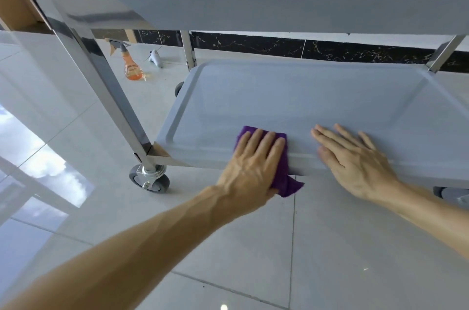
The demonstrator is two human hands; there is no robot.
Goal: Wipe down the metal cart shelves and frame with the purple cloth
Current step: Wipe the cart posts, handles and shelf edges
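The left hand [250, 165] is pressing the purple cloth [284, 177] flat, fingers straight, over the near rim of the cart's bottom shelf [304, 101]; one cloth corner is hanging below the rim, the rest hiding under the palm. Just right of it, the right hand [355, 162] is resting open on the same rim, holding nothing. Beyond the left hand's far side an orange spray bottle [132, 66] is standing on the floor tiles [355, 246], any label too small to read. The upper shelf [279, 12] is running out of view, and a caster [149, 179] is sitting left of the cloth.
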